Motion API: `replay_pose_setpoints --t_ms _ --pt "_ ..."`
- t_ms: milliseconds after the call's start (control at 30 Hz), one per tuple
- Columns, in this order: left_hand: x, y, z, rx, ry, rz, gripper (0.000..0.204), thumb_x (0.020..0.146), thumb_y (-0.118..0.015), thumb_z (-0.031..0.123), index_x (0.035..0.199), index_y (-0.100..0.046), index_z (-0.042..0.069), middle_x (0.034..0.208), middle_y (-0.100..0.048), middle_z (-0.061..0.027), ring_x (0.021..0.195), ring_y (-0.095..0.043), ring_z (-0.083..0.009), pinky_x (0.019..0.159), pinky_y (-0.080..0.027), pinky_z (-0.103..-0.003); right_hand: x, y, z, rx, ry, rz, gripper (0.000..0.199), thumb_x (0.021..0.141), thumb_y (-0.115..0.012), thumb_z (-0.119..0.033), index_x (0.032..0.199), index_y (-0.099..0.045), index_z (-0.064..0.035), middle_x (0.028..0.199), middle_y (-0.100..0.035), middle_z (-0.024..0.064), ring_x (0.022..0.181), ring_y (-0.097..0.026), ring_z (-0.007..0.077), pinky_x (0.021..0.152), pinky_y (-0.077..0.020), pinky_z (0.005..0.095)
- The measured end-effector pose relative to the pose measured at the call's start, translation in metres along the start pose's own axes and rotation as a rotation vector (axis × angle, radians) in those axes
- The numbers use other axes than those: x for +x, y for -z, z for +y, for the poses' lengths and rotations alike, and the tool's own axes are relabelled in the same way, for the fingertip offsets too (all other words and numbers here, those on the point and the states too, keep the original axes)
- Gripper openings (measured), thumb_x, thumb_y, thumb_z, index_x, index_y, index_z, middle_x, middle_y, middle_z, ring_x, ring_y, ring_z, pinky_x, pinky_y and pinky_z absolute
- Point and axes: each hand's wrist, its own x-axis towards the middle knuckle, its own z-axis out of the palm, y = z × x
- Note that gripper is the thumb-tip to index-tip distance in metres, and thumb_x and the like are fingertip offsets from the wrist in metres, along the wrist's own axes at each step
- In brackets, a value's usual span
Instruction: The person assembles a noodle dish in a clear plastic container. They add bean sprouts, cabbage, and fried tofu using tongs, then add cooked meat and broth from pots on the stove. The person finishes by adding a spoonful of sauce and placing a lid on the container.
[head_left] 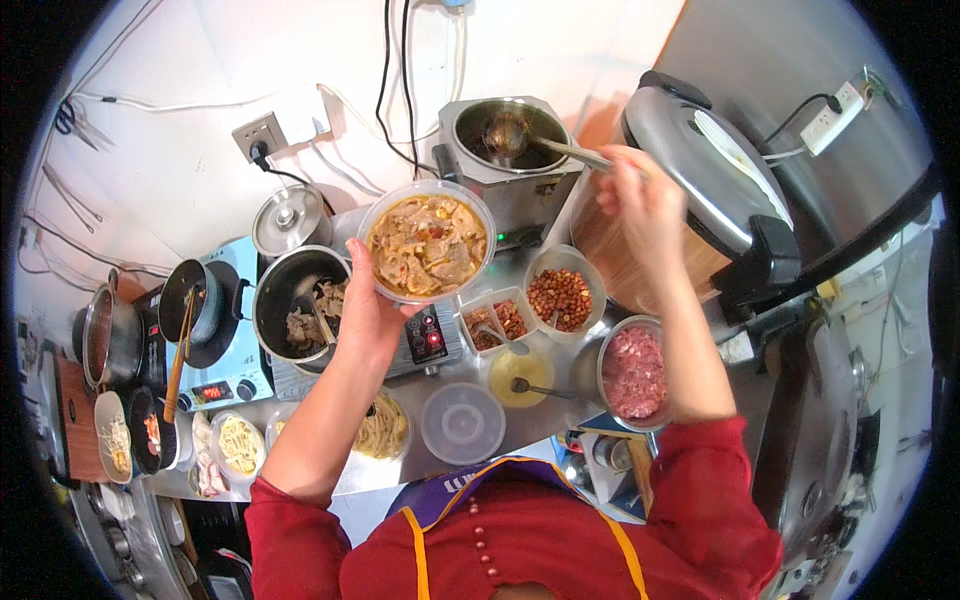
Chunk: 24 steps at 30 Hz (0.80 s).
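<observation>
My left hand [374, 312] grips the rim of a round clear plastic bowl [372, 222] full of sliced meat [427, 243] in reddish oil, raised above the counter. The fingers of my right hand [640, 195] are wrapped around the handle of a ladle [507, 135]. Its head is over the round well of a metal soup warmer [520, 185], with dark liquid inside. Below the bowl, on the left, a dark pot [262, 325] holds pieces of meat and a spoon.
A bowl of peanuts [562, 298], a divided condiment box [492, 347] and a container of raw meat [635, 372] stand on the counter. A clear lid [462, 422] lies near me. On the right is a large lidded cooker [690, 150]; at left, a blue induction cooker [240, 350] bears a pan.
</observation>
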Motion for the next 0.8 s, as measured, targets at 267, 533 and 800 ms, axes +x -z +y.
replay_pose_setpoints --t_ms 267,533,800 --pt "0.0 0.002 -0.002 -0.04 0.031 0.028 0.075 0.095 -0.036 0.07 0.146 -0.039 0.015 0.144 -0.05 -0.0062 0.132 -0.051 -0.0239 0.104 -0.045 -0.047 0.056 -0.055 0.094 -0.512 0.405 -0.07 0.013 0.095 -0.062 -0.012 0.103 -0.069 -0.0045 0.085 -0.068 0.0116 0.061 -0.064 0.0213 0.06 -0.0524 0.0321" --pt "0.002 0.007 -0.01 -0.066 0.003 -0.023 0.074 0.094 -0.038 0.069 0.145 -0.04 0.016 0.144 -0.05 -0.0053 0.132 -0.05 -0.0229 0.102 -0.045 -0.046 0.033 -0.011 0.053 -0.053 0.04 0.095 0.018 0.1 -0.056 -0.016 0.106 -0.069 -0.0042 0.081 -0.07 0.0075 0.065 -0.067 0.0146 0.058 -0.0536 0.0287" --pt "0.002 0.009 -0.017 -0.077 0.057 0.002 0.072 0.095 -0.037 0.069 0.146 -0.04 0.016 0.144 -0.05 -0.0045 0.132 -0.049 -0.0224 0.101 -0.045 -0.046 -0.045 0.037 -0.04 0.349 -0.084 0.111 0.029 0.105 -0.048 -0.022 0.109 -0.063 0.0024 0.073 -0.063 0.0068 0.058 -0.06 0.0122 0.052 -0.0479 0.0241"
